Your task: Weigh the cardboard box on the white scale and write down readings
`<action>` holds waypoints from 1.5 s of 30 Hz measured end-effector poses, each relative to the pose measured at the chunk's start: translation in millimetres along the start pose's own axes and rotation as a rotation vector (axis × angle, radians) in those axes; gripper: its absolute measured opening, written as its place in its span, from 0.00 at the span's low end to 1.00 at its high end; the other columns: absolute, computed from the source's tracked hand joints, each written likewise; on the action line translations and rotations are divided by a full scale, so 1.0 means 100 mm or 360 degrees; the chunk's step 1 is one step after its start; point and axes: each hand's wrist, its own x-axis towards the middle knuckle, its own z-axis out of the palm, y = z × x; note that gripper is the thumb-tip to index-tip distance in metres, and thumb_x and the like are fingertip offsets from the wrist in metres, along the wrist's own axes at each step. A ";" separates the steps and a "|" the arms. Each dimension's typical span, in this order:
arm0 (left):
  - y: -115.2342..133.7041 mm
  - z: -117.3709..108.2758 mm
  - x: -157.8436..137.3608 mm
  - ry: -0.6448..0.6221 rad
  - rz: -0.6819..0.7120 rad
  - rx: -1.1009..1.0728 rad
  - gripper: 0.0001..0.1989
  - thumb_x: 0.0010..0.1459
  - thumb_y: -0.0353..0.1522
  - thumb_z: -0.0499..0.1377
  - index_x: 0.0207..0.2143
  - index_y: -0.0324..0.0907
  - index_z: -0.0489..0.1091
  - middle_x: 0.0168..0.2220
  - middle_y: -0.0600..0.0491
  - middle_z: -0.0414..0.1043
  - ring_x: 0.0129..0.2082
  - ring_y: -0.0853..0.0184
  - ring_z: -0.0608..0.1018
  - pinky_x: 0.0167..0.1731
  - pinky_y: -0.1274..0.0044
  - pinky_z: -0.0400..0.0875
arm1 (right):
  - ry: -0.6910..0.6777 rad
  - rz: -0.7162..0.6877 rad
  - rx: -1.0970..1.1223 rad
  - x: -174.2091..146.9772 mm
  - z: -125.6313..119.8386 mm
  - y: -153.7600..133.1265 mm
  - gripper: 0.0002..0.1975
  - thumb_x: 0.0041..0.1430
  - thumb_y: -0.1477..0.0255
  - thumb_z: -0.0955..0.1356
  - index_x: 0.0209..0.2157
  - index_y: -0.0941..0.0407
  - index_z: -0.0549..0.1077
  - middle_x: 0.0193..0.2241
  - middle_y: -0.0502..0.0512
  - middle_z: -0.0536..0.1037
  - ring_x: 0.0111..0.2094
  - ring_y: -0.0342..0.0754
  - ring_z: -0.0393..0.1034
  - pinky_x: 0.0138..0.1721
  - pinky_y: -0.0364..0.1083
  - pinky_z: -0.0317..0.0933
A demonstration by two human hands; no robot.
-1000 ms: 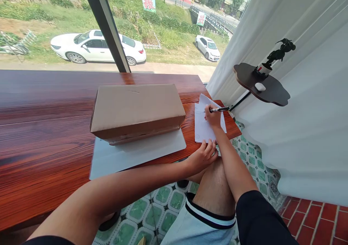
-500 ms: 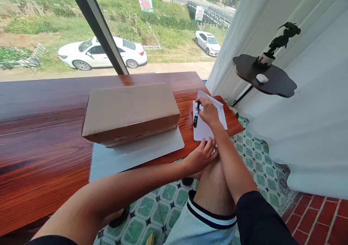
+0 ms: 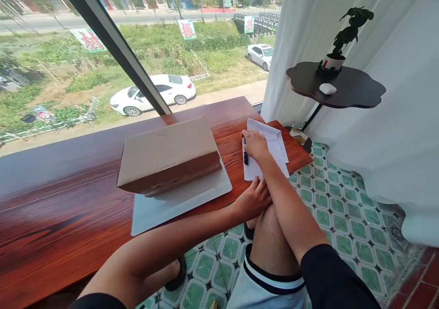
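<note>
At the table's right end, my right hand [image 3: 255, 143] is over white sheets of paper [image 3: 276, 140]. Its curled fingers are around the upper part of a black pen [image 3: 245, 157], whose lower end points toward me along the papers' left side. Faint writing shows on the upper sheet. My left hand [image 3: 254, 198] is at the papers' near edge, fingers extended and holding nothing; its fingertips touch or nearly touch the paper. My right forearm passes close above that hand and hides part of it.
A brown cardboard box [image 3: 168, 153] sits on a pale flat sheet [image 3: 181, 210] on the red-brown wooden table [image 3: 85, 226]. A dark side table [image 3: 360, 89] at right bears a potted plant [image 3: 332, 63] and a white mouse-shaped object [image 3: 327, 89]. A white curtain hangs behind.
The head view has tilted up and shifted, showing more street. My right hand has moved slightly toward the left, covering more of the pen. My left hand stays by the papers' near edge.
</note>
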 end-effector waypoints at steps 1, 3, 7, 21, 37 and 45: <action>0.00 0.00 0.00 -0.0015 0.0007 0.0010 0.20 0.67 0.32 0.51 0.57 0.35 0.71 0.59 0.35 0.72 0.59 0.47 0.73 0.57 0.56 0.67 | 0.0004 0.0013 0.0012 0.00 0.01 0.00 0.20 0.64 0.82 0.58 0.52 0.55 0.71 0.53 0.62 0.73 0.54 0.57 0.66 0.51 0.55 0.62; 0.00 -0.01 0.00 -0.0037 0.0008 0.0027 0.20 0.68 0.32 0.51 0.58 0.35 0.70 0.59 0.36 0.72 0.59 0.47 0.74 0.57 0.56 0.67 | 0.0015 0.0042 0.0037 0.00 0.02 0.00 0.19 0.64 0.81 0.59 0.52 0.55 0.72 0.53 0.63 0.73 0.54 0.57 0.66 0.50 0.55 0.63; 0.00 -0.04 0.00 -0.0078 -0.0014 -0.0005 0.20 0.67 0.32 0.51 0.59 0.36 0.69 0.59 0.37 0.72 0.59 0.47 0.74 0.59 0.57 0.66 | 0.0074 0.0081 0.0093 0.01 0.06 0.00 0.18 0.62 0.81 0.60 0.49 0.54 0.73 0.51 0.63 0.73 0.53 0.57 0.66 0.49 0.54 0.62; -0.05 -0.65 -0.72 0.0179 0.0074 0.0073 0.18 0.66 0.31 0.55 0.57 0.38 0.71 0.60 0.43 0.71 0.61 0.53 0.71 0.63 0.60 0.63 | 0.0681 -0.0095 0.0500 -0.01 0.04 -0.25 0.11 0.60 0.80 0.58 0.38 0.55 0.69 0.37 0.58 0.74 0.42 0.54 0.66 0.41 0.50 0.57; -0.68 -1.57 -1.70 0.0403 -0.0557 0.0376 0.15 0.62 0.24 0.54 0.50 0.41 0.71 0.43 0.50 0.81 0.39 0.63 0.79 0.43 0.70 0.69 | 0.0830 -0.0302 0.0606 -0.03 0.14 -0.47 0.13 0.66 0.73 0.57 0.41 0.54 0.72 0.40 0.58 0.76 0.44 0.55 0.67 0.46 0.51 0.58; -0.90 -1.46 -2.03 0.0704 -0.1158 0.0248 0.20 0.59 0.22 0.56 0.53 0.43 0.68 0.43 0.49 0.79 0.42 0.59 0.77 0.44 0.68 0.70 | 0.0909 -0.0270 0.0923 -0.10 0.10 -0.54 0.14 0.67 0.68 0.56 0.44 0.54 0.70 0.41 0.59 0.77 0.43 0.53 0.69 0.44 0.51 0.62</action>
